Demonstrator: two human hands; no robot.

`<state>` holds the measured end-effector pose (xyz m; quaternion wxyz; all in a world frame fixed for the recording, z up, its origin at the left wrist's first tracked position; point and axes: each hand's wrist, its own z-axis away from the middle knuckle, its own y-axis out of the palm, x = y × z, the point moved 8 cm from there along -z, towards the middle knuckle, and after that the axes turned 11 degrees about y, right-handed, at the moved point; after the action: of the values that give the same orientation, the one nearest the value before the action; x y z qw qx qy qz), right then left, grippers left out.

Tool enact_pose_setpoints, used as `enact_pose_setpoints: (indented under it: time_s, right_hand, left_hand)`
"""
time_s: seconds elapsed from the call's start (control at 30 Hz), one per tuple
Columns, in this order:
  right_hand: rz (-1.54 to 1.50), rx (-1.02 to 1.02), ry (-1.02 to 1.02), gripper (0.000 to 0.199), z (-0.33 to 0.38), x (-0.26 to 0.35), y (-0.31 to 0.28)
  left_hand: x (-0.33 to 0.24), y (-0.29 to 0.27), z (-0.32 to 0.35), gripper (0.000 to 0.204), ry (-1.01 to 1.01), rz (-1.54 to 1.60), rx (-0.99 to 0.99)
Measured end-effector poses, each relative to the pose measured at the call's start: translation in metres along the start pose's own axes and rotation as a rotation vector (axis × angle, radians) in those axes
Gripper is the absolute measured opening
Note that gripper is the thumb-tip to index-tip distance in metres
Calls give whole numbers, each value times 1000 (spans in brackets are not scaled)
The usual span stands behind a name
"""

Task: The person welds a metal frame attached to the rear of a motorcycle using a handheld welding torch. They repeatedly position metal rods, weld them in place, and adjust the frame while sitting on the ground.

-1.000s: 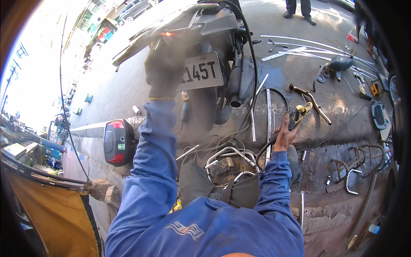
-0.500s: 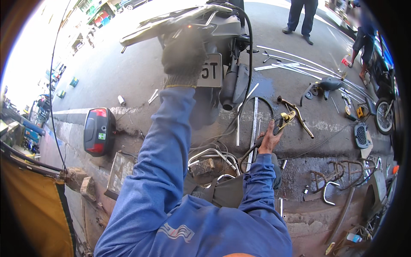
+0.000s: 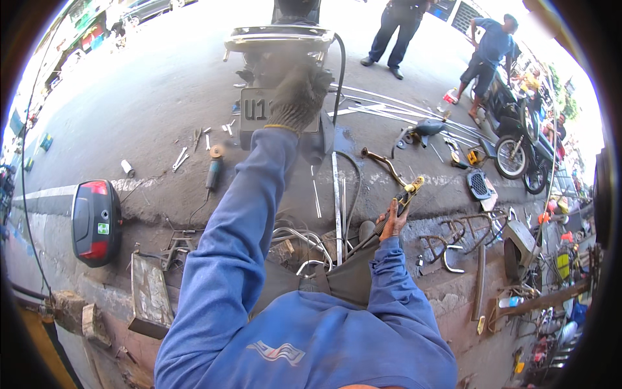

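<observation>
My left hand (image 3: 297,97), in a grey knit glove, reaches to the rear of a motorcycle, in front of its licence plate (image 3: 254,107) and below the chrome rear rack (image 3: 282,40). Blur and the glove hide its fingers, so whether it grips anything is unclear. My right hand (image 3: 391,223), bare, is closed around a welding electrode holder (image 3: 411,190) with a brass-coloured jaw, held low beside my leg. A rusty bent pipe (image 3: 382,165) lies on the ground just beyond it. Bent chrome tubes (image 3: 311,240) lie between my legs.
At the left stands a black-and-red top box (image 3: 97,223); an angle grinder (image 3: 213,172) lies nearer the middle. Long metal strips (image 3: 382,107) spread across the road. To the right are a rusty frame (image 3: 453,233) and a parked motorcycle (image 3: 515,152). Two people stand farther off.
The view has shifted, bringing the angle grinder and more of the right side into sight. My left hand stays at the motorcycle's rear; my right hand still holds the electrode holder.
</observation>
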<state>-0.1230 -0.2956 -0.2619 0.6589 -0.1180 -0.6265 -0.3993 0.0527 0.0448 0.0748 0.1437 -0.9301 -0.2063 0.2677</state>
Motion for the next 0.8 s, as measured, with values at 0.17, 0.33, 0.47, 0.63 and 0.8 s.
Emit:
enact_pose_setpoints:
  time_s: [0.17,0.33,0.47,0.63,0.8]
  right_hand:
    - [16,-120,-113,91,33,22,-41]
    - [-41,-199,-75,89,45,22,-49]
    - [-54,-207,-51,87,44,21,-46]
    - [-71,-182,-62,85,39,17,-43]
    - [-76,-151,-96,84,39,22,-39]
  left_hand:
    - [-2,10,-18,54,-71,-305,167]
    - [-9,10,-28,44,43,-387,22]
    - [-3,14,-29,42,63,-471,76]
    - [3,20,-38,43,61,-517,246]
    - [5,20,-43,47,36,-513,288]
